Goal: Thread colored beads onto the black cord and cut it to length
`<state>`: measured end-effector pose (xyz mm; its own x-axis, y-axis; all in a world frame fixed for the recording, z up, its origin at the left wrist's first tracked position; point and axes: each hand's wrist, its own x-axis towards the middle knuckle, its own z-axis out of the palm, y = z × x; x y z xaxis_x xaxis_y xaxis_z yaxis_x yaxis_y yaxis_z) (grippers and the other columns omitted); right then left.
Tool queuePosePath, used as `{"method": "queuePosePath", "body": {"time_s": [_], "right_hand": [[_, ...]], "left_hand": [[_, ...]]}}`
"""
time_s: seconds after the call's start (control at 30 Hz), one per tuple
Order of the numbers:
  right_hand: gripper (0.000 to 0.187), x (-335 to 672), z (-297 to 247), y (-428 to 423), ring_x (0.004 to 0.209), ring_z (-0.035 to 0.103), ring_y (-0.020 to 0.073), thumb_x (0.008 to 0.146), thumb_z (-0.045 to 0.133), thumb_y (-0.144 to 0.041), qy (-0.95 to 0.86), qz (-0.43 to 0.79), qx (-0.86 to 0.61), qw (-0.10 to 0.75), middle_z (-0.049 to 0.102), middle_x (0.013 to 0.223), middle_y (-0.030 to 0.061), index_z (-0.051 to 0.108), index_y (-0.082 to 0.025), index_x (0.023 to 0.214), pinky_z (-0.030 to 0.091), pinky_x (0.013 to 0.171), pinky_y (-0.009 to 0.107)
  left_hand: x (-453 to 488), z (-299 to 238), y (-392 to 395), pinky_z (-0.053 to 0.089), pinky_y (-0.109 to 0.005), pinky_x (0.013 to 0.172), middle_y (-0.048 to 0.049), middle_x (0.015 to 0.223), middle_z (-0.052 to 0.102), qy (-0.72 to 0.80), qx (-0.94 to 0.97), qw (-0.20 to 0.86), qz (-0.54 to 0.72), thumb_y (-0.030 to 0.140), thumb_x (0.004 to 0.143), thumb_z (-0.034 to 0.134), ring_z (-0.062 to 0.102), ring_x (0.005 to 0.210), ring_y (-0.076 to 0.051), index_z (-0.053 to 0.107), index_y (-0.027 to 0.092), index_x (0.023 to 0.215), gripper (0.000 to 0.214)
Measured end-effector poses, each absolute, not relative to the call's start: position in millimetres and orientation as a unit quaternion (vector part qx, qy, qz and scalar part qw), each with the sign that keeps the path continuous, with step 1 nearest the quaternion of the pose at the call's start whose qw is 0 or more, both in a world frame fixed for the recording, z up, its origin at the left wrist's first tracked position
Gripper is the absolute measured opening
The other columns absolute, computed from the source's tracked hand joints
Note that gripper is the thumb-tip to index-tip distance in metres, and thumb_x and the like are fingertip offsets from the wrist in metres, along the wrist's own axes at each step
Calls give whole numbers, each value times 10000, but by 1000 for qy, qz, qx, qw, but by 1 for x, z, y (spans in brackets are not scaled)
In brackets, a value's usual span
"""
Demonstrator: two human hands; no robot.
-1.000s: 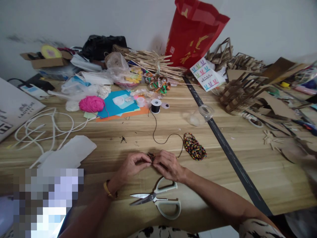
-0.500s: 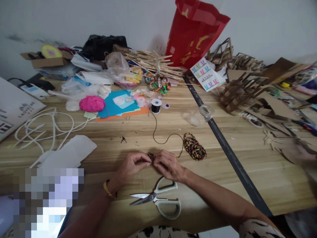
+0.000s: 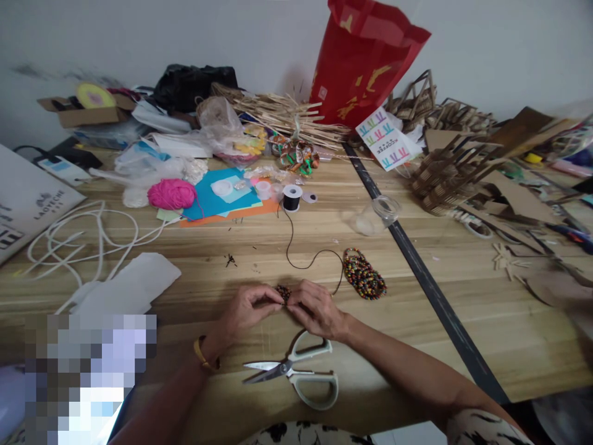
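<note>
My left hand and my right hand meet low in the middle of the view, fingertips pinched close together. Between them shows a small bunch of dark, multicoloured beads, partly covered by the fingers. A black cord curves across the wood from a black spool and passes behind my right hand. Right of that hand lies a coiled string of colourful beads. Below both hands, scissors with pale handles lie with their blades apart. What exactly the fingertips pinch is too small to make out.
A clear plastic jar lies beyond the beads, near a dark strip across the table. Pink yarn and blue paper lie behind left. White cable loops at the left. Woven baskets stand right of a red bag.
</note>
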<state>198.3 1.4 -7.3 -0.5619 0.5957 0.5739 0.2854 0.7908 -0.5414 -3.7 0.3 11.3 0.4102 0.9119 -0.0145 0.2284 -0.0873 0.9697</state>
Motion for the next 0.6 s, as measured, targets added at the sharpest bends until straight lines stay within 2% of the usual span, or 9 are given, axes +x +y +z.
{"method": "queuePosePath", "body": {"time_s": [0.6], "right_hand": [[56,197,-6,2,718,530,167,883,490,-146,-859,194,-259,396,600,760,63,538,-169,864,459,654,283]], "left_hand": [[-3,10,0,505,-269,708,-52,774,724,431,660,511,343,178,743,660,656,737,-177,714,146,758,65]]}}
